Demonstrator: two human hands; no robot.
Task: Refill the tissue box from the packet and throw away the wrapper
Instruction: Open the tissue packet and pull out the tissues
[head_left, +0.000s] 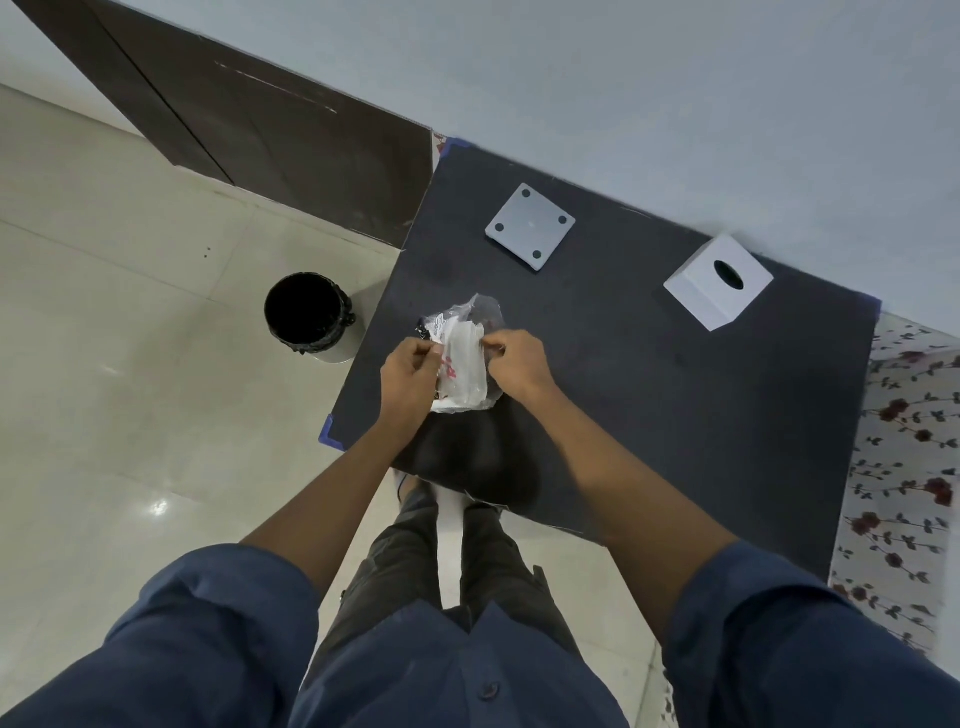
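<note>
A clear plastic tissue packet (464, 358) with red print and white tissues inside is held above the near left part of the dark table (649, 395). My left hand (410, 371) pinches its left side and my right hand (514, 364) pinches its right side, with the wrapper's top standing loose between them. The white tissue box cover (718, 282), with an oval slot on top, stands at the table's far right. Its flat white base plate (531, 226), with dark round feet at the corners, lies apart from it at the far middle.
A round bin (310, 317) with a black liner stands on the pale tiled floor left of the table. A dark wooden door (270, 135) is at the back left. A floral cloth (904, 467) lies right of the table. My legs stand at the table's near edge.
</note>
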